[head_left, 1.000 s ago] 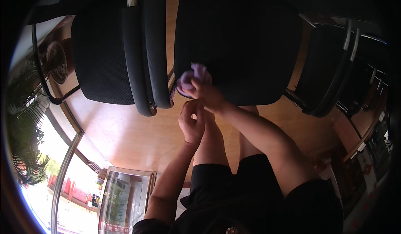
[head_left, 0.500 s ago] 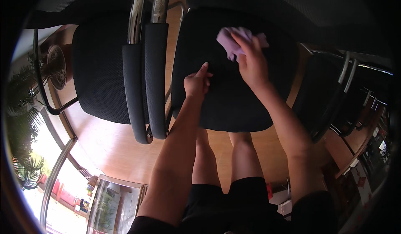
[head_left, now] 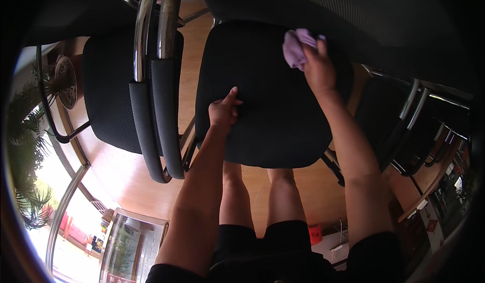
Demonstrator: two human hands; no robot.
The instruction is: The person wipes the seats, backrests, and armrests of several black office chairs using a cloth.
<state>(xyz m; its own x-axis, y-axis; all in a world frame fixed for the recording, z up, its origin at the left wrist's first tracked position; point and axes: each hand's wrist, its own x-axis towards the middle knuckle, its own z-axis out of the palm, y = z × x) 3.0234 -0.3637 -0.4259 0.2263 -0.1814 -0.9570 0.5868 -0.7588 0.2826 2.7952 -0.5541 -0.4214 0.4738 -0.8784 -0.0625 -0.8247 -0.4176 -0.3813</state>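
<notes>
A crumpled light-purple cloth (head_left: 294,49) is bunched in my right hand (head_left: 320,71), over the far right part of a black chair seat (head_left: 268,116). My fingers wrap around the cloth, and it appears to touch the seat near the base of the mesh backrest (head_left: 374,20). Above the seat's left side is my left hand (head_left: 223,112), its fingers curled in loosely and one digit pointing away from me. Nothing shows in that hand. Whether it touches the seat I cannot tell.
Close on the left stands another black chair (head_left: 108,91), with padded armrests (head_left: 166,116) on chrome tubes between the two seats. More chairs (head_left: 386,106) line the right. A potted plant (head_left: 68,83) and a glass-fronted cabinet (head_left: 131,247) are at the left. My legs stand before the seat.
My right hand has moved right with the cloth, toward the seat's far right corner. My left hand appears slightly lower and further left as the view shifted; its loose curl is unchanged.
</notes>
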